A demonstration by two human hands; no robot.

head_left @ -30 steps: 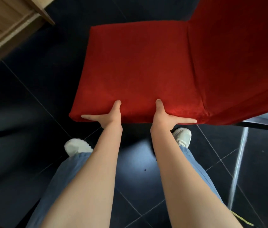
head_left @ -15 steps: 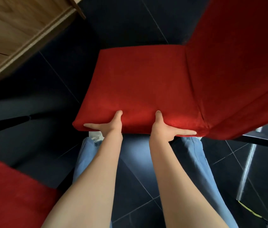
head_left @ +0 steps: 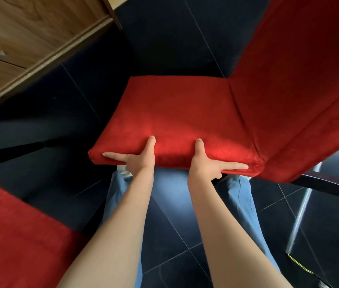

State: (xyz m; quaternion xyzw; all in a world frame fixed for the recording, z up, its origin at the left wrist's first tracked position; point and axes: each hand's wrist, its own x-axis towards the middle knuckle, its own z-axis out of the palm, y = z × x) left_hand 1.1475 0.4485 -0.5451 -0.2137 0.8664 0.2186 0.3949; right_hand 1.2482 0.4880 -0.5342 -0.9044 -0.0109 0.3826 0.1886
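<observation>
A red upholstered chair fills the middle and right of the head view, its seat (head_left: 176, 113) level and its back (head_left: 301, 69) rising at the right. My left hand (head_left: 141, 157) grips the seat's near edge, thumb on top and index finger along the front. My right hand (head_left: 206, 163) grips the same edge further right in the same way. The remaining fingers of both hands are hidden under the seat. The seat hangs above my legs in blue jeans (head_left: 239, 196).
A wooden cabinet (head_left: 29, 44) with drawer handles stands at the upper left. A second red upholstered surface (head_left: 12, 231) fills the lower left. A dark bar (head_left: 8, 150) runs in from the left. The floor is dark glossy tile (head_left: 185, 38). A metal leg (head_left: 301, 213) shows at right.
The chair seat has come closer to my body and now covers my shoes. The cabinet and the second red surface have come further into view. Both hands keep the same hold.
</observation>
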